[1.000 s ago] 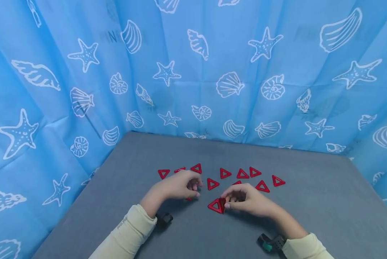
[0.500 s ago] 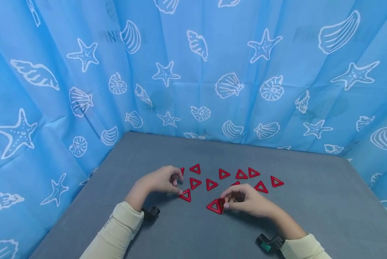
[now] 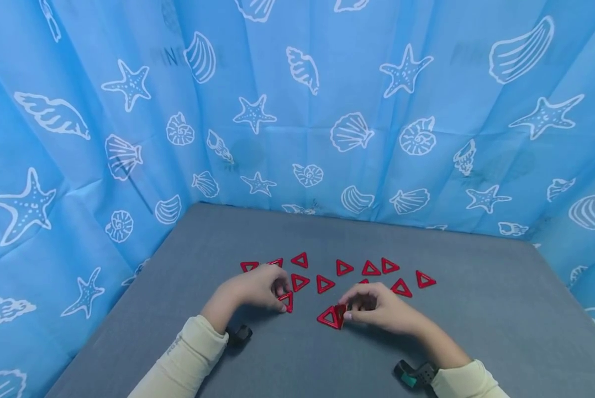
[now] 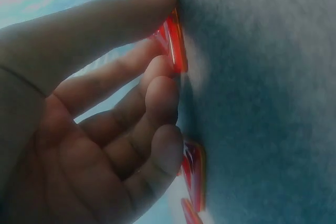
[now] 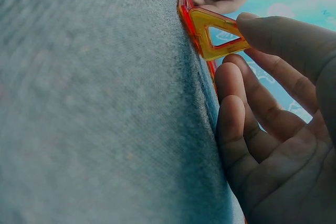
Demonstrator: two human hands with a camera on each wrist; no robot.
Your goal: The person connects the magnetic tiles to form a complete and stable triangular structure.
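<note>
The left hand (image 3: 258, 286) has its thumb and a finger on a red triangle (image 3: 288, 302) lying on the grey table; in the left wrist view the thumb and fingers of that hand (image 4: 105, 103) pinch a red piece (image 4: 176, 43) at its edges. Between thumb and finger, the right hand (image 3: 384, 309) holds a tilted red triangle (image 3: 341, 316), its edge against a flat red triangle (image 3: 329, 317). The right wrist view shows that held piece (image 5: 218, 53) standing up from the flat one, orange in tint, at the fingertips of the right hand (image 5: 278, 98).
Several red triangles lie beyond the hands, among them one near the middle (image 3: 325, 284) and one at the far right (image 3: 425, 279). A blue curtain (image 3: 297, 110) with white shells and starfish stands behind the grey table (image 3: 297, 359).
The left hand moved left off the central pieces, then slightly right and down onto a red triangle, now between its thumb and finger. The right hand has stayed almost still with its piece.
</note>
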